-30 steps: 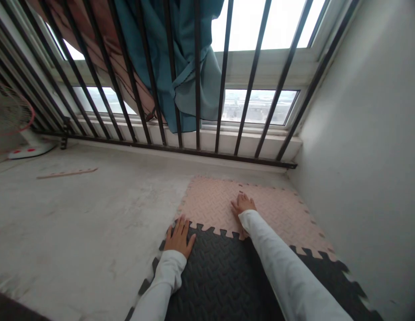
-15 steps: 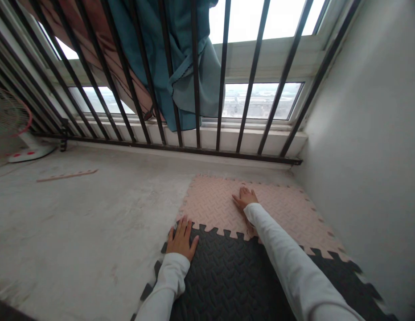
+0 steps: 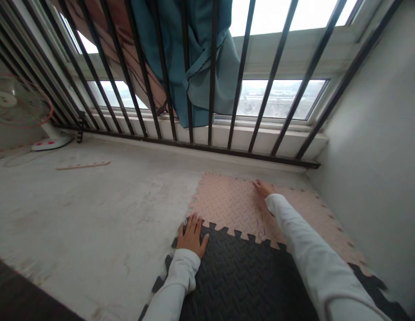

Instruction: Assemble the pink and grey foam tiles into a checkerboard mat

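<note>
Two kinds of foam floor mat with jigsaw edges lie on the floor: pink matting (image 3: pixel 227 198) by the window and a black foam mat (image 3: pixel 240 272) nearer me. My left hand (image 3: pixel 191 236) rests flat on the black mat's far left corner, fingers spread at its join with the pink. Near the far edge of the pink matting is my right hand (image 3: pixel 263 189), turned partly on its side with the fingers stretched out. A seam line runs through the pink matting below it. My right sleeve covers part of both mats.
Dark metal railings (image 3: pixel 210 147) stand before the window, with blue cloth (image 3: pixel 202 76) hanging behind them. A white wall (image 3: pixel 377 156) borders the right side. On the bare floor (image 3: pixel 110 232) lie a thin strip (image 3: pixel 83 166) and, farther left, a fan (image 3: pixel 23 104).
My right hand has slid to the right along the pink matting and turned more onto its side. My left hand stays on the black mat's corner. The view has shifted left.
</note>
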The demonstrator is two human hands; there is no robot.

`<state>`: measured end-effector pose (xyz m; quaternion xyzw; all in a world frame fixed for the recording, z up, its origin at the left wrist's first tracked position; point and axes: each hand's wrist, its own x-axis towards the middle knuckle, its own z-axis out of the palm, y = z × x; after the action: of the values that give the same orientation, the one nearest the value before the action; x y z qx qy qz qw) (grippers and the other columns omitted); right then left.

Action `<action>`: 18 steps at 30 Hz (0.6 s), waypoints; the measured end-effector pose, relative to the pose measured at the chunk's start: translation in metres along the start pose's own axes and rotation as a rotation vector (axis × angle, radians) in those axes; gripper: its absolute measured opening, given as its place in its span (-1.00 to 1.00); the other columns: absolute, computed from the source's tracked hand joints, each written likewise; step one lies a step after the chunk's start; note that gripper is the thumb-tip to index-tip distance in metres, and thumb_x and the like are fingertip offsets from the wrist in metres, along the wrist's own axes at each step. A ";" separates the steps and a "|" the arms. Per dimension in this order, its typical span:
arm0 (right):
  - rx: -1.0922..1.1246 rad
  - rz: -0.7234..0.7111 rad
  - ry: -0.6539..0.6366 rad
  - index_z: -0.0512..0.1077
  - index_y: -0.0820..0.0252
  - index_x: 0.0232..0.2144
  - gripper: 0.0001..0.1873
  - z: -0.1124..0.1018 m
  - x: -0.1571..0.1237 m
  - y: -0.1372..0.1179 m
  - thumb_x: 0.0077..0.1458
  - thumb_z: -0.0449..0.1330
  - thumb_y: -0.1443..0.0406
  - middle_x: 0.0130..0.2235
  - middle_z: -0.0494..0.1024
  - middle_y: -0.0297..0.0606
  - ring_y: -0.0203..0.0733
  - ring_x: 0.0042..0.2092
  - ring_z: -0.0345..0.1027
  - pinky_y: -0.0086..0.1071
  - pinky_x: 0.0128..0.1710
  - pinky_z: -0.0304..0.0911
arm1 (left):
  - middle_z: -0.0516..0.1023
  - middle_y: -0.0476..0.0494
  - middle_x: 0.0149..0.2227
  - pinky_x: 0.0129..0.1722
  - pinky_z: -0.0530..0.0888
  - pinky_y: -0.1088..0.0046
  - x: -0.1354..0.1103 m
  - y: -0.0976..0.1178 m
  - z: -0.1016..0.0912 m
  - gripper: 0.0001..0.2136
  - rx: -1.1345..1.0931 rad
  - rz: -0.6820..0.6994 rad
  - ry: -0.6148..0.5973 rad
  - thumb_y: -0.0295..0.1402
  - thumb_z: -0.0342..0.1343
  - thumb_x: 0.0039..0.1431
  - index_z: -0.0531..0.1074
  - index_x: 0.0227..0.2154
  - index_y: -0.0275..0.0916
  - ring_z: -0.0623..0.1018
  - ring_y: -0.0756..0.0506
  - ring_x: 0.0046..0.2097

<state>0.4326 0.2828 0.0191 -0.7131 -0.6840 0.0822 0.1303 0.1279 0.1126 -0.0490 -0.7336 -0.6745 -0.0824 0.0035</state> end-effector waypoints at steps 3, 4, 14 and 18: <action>0.389 0.085 0.055 0.27 0.19 -0.58 -0.45 -0.012 -0.030 -0.003 0.02 -0.32 -0.02 -0.63 0.31 -0.26 -0.26 -0.51 0.22 -0.33 -0.42 0.17 | -0.03 -0.06 0.20 0.13 0.00 0.15 0.000 0.001 0.000 -0.48 -0.016 -0.011 0.000 -0.10 -0.29 0.11 0.04 0.11 -0.19 0.00 -0.10 0.20; 0.516 0.100 0.057 0.19 0.14 -0.65 -0.44 -0.013 -0.044 -0.005 0.00 -0.37 -0.05 -0.70 0.19 -0.36 -0.31 -0.61 0.12 -0.36 -0.52 0.14 | -0.03 -0.07 0.20 0.13 0.00 0.14 0.001 0.000 -0.001 -0.48 -0.023 -0.006 -0.007 -0.11 -0.28 0.10 0.05 0.11 -0.18 0.00 -0.11 0.20; 1.207 0.238 -0.047 0.01 0.09 -0.81 -0.50 0.032 -0.147 -0.043 -0.14 -0.10 -0.11 -0.85 -0.04 -0.54 -0.43 -0.79 -0.20 -0.48 -0.82 -0.18 | -0.04 -0.12 0.21 0.12 0.02 0.11 0.000 0.002 -0.003 -0.49 0.004 0.013 0.002 -0.18 -0.24 0.10 0.03 0.12 -0.23 0.00 -0.14 0.20; 1.250 0.254 0.020 0.04 0.11 -0.82 -0.51 0.037 -0.152 -0.048 -0.14 -0.02 -0.07 -0.85 -0.02 -0.53 -0.45 -0.78 -0.17 -0.49 -0.79 -0.19 | -0.04 -0.12 0.21 0.12 0.01 0.11 -0.001 0.002 -0.003 -0.50 0.005 0.017 0.017 -0.19 -0.25 0.11 0.04 0.11 -0.22 0.00 -0.14 0.20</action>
<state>0.3683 0.1353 -0.0114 -0.5789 -0.4157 0.4738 0.5172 0.1298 0.1114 -0.0460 -0.7387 -0.6683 -0.0871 0.0119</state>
